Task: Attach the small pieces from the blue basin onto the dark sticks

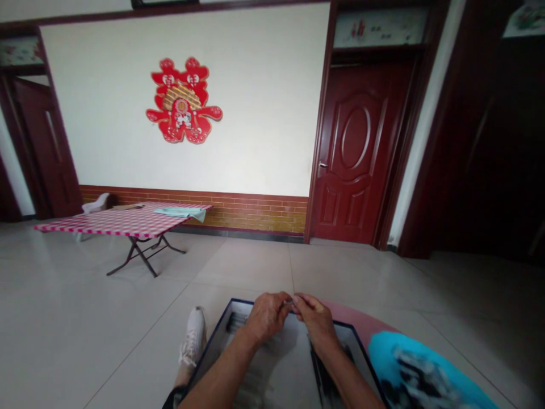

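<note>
Both of my hands meet above the far edge of a shallow grey tray with dark blue rims. My left hand and my right hand pinch a small greyish piece between their fingertips; what it is cannot be made out. Inside the tray, dark slender items lie at the far left corner, and a long black item lies under my right forearm. Blurred pale pieces are near my left forearm.
A blue bag or basin with black and clear items stands right of the tray on a pink surface. One white shoe is at the left. Farther off are a checkered folding table and a red door.
</note>
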Demonstrator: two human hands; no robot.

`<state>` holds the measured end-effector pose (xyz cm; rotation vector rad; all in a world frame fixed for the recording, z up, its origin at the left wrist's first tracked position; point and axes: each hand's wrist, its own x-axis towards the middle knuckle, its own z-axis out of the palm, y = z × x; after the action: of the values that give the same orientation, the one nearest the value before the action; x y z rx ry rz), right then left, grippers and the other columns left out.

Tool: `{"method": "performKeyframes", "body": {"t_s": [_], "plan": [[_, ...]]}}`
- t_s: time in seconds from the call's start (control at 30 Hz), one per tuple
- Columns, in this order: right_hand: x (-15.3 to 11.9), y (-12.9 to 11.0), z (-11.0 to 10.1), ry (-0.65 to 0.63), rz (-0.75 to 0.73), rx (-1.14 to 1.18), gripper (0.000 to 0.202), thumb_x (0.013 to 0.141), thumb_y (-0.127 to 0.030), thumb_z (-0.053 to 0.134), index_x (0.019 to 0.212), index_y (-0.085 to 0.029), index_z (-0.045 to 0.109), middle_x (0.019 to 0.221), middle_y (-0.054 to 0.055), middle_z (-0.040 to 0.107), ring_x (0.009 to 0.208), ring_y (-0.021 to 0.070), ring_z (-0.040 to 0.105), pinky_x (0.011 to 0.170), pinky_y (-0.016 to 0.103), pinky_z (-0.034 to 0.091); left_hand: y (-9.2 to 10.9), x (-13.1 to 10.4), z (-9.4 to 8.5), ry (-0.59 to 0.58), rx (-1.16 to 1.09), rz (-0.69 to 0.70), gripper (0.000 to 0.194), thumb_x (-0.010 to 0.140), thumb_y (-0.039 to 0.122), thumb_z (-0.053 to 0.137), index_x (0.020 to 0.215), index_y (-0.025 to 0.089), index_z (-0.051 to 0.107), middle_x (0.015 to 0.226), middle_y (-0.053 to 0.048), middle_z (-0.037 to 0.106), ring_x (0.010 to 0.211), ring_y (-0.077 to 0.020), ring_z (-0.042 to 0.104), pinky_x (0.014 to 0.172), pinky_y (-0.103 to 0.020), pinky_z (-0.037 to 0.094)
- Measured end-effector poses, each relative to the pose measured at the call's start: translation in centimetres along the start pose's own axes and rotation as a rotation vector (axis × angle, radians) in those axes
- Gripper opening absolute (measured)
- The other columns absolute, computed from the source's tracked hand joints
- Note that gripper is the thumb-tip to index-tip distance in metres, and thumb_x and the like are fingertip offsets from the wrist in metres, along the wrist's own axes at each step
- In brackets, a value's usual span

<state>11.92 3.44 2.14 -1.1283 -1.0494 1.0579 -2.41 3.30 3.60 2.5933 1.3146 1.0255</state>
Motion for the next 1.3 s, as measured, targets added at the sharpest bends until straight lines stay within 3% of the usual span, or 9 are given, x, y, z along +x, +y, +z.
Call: {"method": "performKeyframes", "body": {"t_s": [0.2,0.37,0.5,0.7,0.9,1.0,1.13,1.3], "plan": [[0.9,0.7,-0.2,-0.005,-0.085,-0.054,0.032,0.061,-0.044,0.065,0.079,-0.018,0.069,0.069,0.004,0.070,0.067,0.0211,0.064,0.061,0.029,0.049,-0.1,0.2,0.7,0.082,0.109,0.025,0.021,0.088,0.027,0.044,0.091,0.026,0.065,0.074,-0.003,0.065,0.073,-0.0169,0.059,0.069,-0.026,0.043],[0.9,0.6,-0.6,-0.041,-0.112,-0.092,0.035,0.062,-0.037,0.064,0.089,-0.017,0.069,0.065,0.003,0.069,0.062,0.0197,0.062,0.058,0.028,0.048,-0.6,0.4,1.2,0.188,0.125,0.039,0.023,0.088,0.024,0.043,0.098,0.026,0.064,0.073,-0.004,0.063,0.072,-0.0176,0.057,0.071,-0.030,0.041],[0.7,0.3,-0.6,-0.068,-0.107,-0.106,0.031,0.065,-0.036,0.061,0.088,-0.016,0.067,0.068,0.004,0.069,0.067,0.0209,0.063,0.060,0.029,0.049,-0.6,0.4,1.2,0.190,0.113,0.042,0.024,0.088,0.023,0.042,0.100,0.024,0.064,0.074,-0.004,0.062,0.072,-0.0181,0.056,0.071,-0.031,0.040],[0.6,0.3,-0.6,-0.152,-0.274,-0.164,0.027,0.071,-0.040,0.058,0.082,-0.016,0.064,0.079,0.005,0.069,0.078,0.0213,0.064,0.073,0.030,0.049,-0.1,0.2,0.7,0.164,0.106,0.016,0.023,0.088,0.021,0.042,0.098,0.025,0.063,0.076,-0.003,0.061,0.074,-0.0185,0.054,0.072,-0.031,0.039],[0.0,-0.3,-1.1,-0.098,-0.472,-0.505,0.031,0.082,-0.044,0.042,0.068,-0.020,0.055,0.061,0.000,0.059,0.060,0.0155,0.055,0.058,0.025,0.041,0.6,0.1,0.8,0.141,0.078,0.061,0.022,0.088,0.021,0.043,0.098,0.023,0.062,0.078,-0.004,0.060,0.075,-0.0190,0.053,0.073,-0.032,0.038],[-0.2,-0.7,-1.2,-0.089,-0.468,-0.592,0.038,0.086,-0.045,0.033,0.062,-0.021,0.052,0.055,0.000,0.056,0.055,0.0147,0.052,0.055,0.025,0.037,0.8,0.1,0.9,0.134,0.073,0.083,0.020,0.087,0.023,0.044,0.098,0.024,0.061,0.077,-0.004,0.060,0.074,-0.0191,0.052,0.072,-0.032,0.037],[-0.2,-0.9,-1.2,-0.098,-0.428,-0.606,0.043,0.087,-0.046,0.027,0.063,-0.021,0.053,0.056,0.001,0.056,0.057,0.0157,0.053,0.058,0.026,0.038,0.4,0.1,1.3,0.158,0.066,0.073,0.021,0.088,0.022,0.043,0.097,0.023,0.062,0.077,-0.004,0.060,0.075,-0.0192,0.052,0.072,-0.032,0.037],[-0.3,-1.2,-1.5,-0.169,-0.478,-0.531,0.023,0.083,-0.038,0.040,0.080,-0.020,0.054,0.070,0.001,0.061,0.067,0.0159,0.056,0.064,0.024,0.041,-0.2,0.1,1.3,0.179,0.071,0.041,0.022,0.088,0.022,0.042,0.097,0.022,0.062,0.077,-0.004,0.060,0.076,-0.0195,0.053,0.072,-0.032,0.038]]}}
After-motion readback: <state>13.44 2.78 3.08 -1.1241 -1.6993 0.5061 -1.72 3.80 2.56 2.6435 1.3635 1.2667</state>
